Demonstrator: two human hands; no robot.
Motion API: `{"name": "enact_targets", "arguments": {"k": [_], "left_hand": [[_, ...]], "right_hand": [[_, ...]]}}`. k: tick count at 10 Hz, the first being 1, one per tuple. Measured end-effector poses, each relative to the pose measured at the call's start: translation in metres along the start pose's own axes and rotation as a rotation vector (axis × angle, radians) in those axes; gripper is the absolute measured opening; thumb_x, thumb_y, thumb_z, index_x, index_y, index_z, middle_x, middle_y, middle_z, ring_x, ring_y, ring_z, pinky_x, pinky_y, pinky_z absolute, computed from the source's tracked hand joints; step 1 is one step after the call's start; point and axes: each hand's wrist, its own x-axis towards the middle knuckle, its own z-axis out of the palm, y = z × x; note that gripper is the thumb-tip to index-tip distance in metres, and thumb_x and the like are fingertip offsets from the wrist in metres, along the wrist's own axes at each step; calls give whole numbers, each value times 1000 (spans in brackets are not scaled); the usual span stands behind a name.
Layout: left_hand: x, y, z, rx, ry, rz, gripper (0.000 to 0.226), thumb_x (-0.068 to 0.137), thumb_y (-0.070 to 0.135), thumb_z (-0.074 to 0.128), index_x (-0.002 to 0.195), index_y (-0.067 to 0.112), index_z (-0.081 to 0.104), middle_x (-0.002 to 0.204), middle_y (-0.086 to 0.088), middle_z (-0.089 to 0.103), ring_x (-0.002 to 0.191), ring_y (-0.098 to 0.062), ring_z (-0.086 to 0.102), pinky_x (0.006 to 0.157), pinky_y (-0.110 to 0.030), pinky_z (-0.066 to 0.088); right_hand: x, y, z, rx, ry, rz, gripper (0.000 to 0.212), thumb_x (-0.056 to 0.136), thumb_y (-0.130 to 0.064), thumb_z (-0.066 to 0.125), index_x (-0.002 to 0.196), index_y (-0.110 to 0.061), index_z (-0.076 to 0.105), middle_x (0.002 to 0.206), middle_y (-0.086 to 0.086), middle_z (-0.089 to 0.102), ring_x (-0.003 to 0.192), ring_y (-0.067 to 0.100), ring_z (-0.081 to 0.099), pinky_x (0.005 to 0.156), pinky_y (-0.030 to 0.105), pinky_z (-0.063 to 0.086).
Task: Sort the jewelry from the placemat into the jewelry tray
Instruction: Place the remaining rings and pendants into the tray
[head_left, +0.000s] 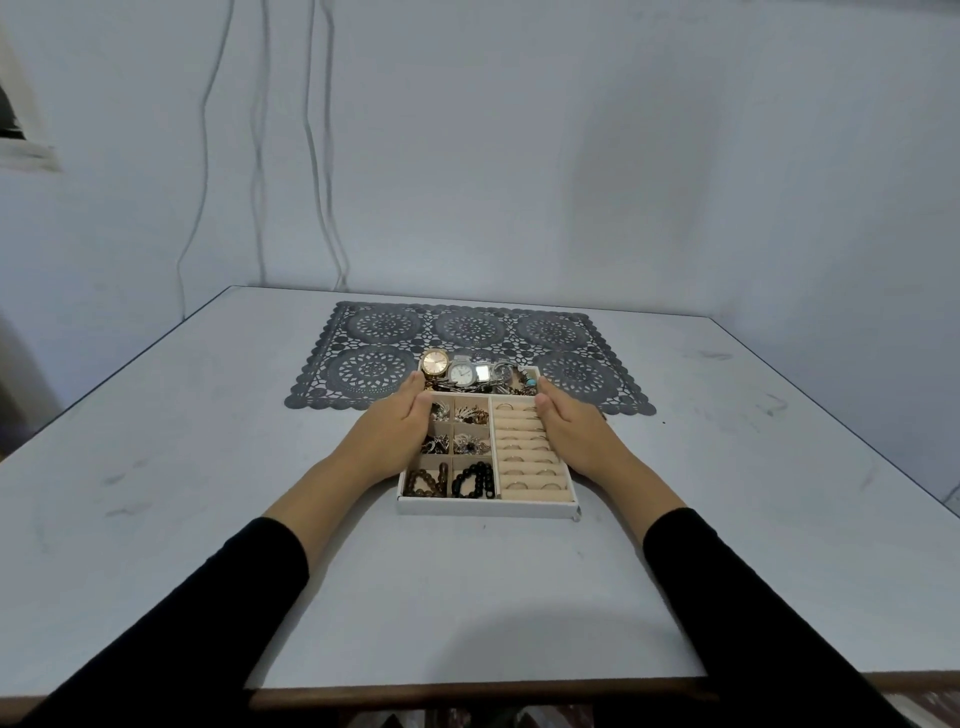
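Against one jewelry tray (483, 506), left hand (397, 434) and right hand (574, 434) press flat; perhaps three watches (461, 372) inside.

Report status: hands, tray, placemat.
Left hand, right hand flat against jewelry tray sides. Tray full, far end on placemat. No loose jewelry seen on placemat.

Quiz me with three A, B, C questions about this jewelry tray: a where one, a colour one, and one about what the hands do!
1. Where are the rings? A. in the tray's right-side padded rows B. on the floor C. on a finger
2. What colour is the placemat? A. red B. dark grey C. yellow
3. What are the hands doing? A. waving B. lifting a watch C. resting against the tray's sides
Answers: 1 A, gold bands sit there; 2 B, the lacy mat is grey; 3 C, left hand and right hand flank the tray.
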Motion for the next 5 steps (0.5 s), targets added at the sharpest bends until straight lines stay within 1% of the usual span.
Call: {"name": "enact_targets", "arguments": {"k": [1, 2, 3, 4, 5], "left_hand": [[-2, 0, 0, -35, 21, 7, 52, 106, 35, 23, 154, 15, 23, 161, 0, 23, 147, -14, 22, 119, -30, 18], [-12, 4, -7, -69, 23, 2, 51, 107, 35, 24, 154, 17, 24, 160, 1, 25, 146, -13, 24, 117, -26, 17], [-31, 10, -17, -69, -19, -66, 51, 106, 37, 24, 155, 21, 23, 159, 1, 27, 146, -17, 25, 115, -28, 20], [-65, 28, -26, -117, 97, -88, 46, 105, 36, 30, 150, 28, 31, 147, 10, 40, 138, -16, 38, 106, -29, 31], [-126, 21, -27, -142, 296, -79, 38, 95, 52, 37, 131, 44, 48, 129, 27, 46, 120, -3, 48, 101, -25, 37]], "right_hand": [[-3, 0, -1, 19, 0, 1, 50, 103, -40, 27, 151, -23, 26, 150, 1, 38, 138, 21, 35, 109, 32, 28], [-14, -6, -8, 53, -35, 18, 50, 102, -44, 26, 146, -22, 35, 140, -4, 50, 128, 18, 46, 103, 32, 36], [-42, -16, -20, 38, -80, 26, 41, 103, -41, 24, 132, -26, 49, 115, -13, 52, 110, 7, 48, 86, 19, 34], [-81, -27, -33, 116, -5, 48, 31, 102, -42, 24, 95, -35, 53, 90, -28, 52, 82, -11, 53, 63, 4, 35], [-131, -22, -31, 189, 207, 24, 36, 95, -55, 29, 84, -44, 62, 86, -25, 65, 82, -22, 54, 66, 0, 38]]}}
